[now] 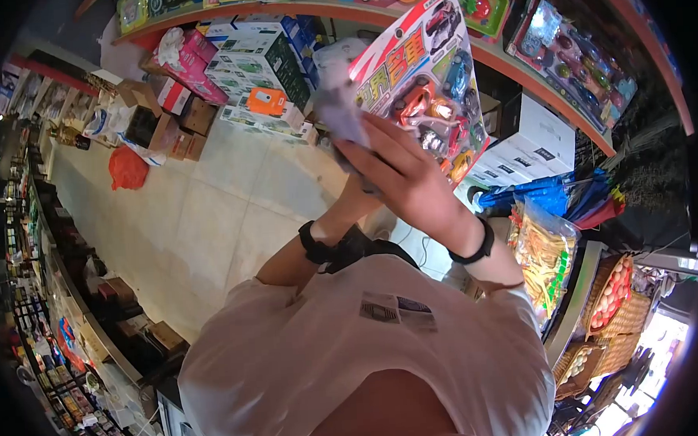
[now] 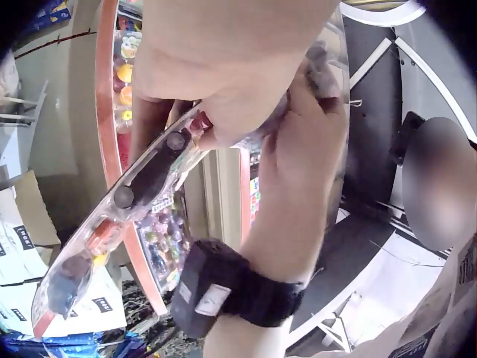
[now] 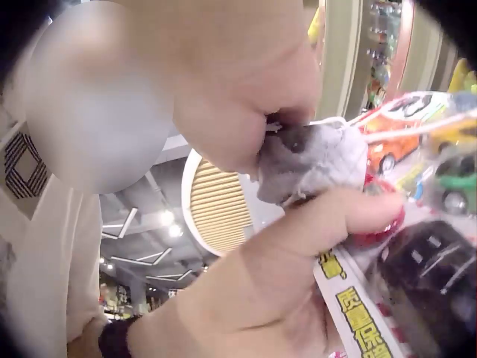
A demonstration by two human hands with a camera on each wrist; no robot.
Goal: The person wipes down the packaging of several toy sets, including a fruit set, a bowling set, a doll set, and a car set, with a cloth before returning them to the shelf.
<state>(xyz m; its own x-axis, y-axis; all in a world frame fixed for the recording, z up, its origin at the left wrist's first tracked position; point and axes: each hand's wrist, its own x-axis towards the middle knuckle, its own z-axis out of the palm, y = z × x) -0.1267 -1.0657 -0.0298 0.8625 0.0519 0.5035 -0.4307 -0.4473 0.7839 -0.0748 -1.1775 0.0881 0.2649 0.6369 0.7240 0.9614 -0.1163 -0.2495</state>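
Note:
A large blister pack of toy cars (image 1: 452, 73) stands tilted in front of me, its printed card and several bright cars facing me. My left hand (image 1: 355, 205) grips its near edge, mostly hidden behind the other hand in the head view. In the right wrist view, the left thumb (image 3: 350, 212) lies over the card's front beside a black toy car (image 3: 428, 276). My right hand (image 1: 419, 185) pinches a crumpled grey cloth (image 3: 320, 160) between thumb and fingers, right beside that thumb. The cloth looks blurred in the head view, overlapping the pack's left edge.
A curved shelf (image 1: 309, 7) with packaged toys runs behind the pack. White cartons (image 1: 529, 152), blue umbrellas (image 1: 531, 194) and a bag of yellow snack sticks (image 1: 543, 248) stand to the right. Stacked boxes (image 1: 253, 62) and a red plastic bag (image 1: 129, 167) sit on the tiled floor (image 1: 200, 201).

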